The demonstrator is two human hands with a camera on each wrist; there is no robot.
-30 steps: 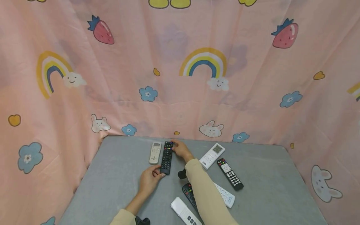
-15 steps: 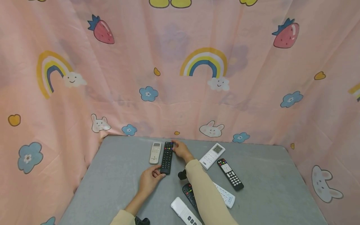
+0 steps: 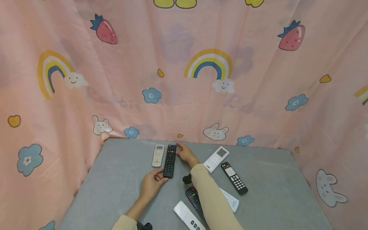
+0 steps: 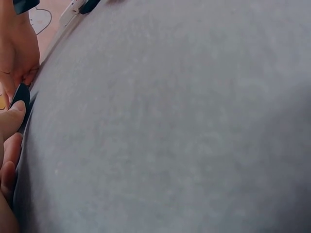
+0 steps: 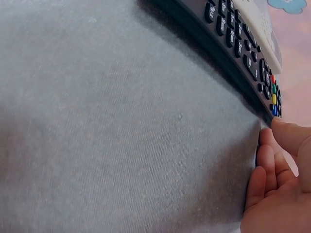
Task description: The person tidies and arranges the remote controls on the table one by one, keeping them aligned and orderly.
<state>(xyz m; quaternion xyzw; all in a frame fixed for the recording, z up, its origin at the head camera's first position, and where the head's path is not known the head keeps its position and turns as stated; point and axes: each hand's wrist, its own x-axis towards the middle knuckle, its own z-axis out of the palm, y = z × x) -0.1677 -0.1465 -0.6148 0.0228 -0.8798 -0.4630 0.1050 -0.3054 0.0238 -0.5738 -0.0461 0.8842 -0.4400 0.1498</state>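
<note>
A long black remote control (image 3: 170, 161) with several rows of buttons lies on the grey table, beside a small off-white remote (image 3: 158, 156). My left hand (image 3: 152, 183) pinches its near end, the thumb at the corner; in the left wrist view that thumb (image 4: 17, 109) presses against the dark end. At the far end, my right hand (image 3: 187, 153) holds the corner from the right side. The right wrist view shows the right thumb (image 5: 286, 133) on the far corner near the coloured buttons, with other fingers curled below it.
To the right lie a white remote with a screen (image 3: 217, 159) and a black remote with white buttons (image 3: 234, 178). Nearer are a white remote (image 3: 188, 215), a black one (image 3: 194, 198) and another white one (image 3: 231, 201), partly under the right sleeve (image 3: 214, 198). A patterned pink curtain (image 3: 178, 115) hangs behind.
</note>
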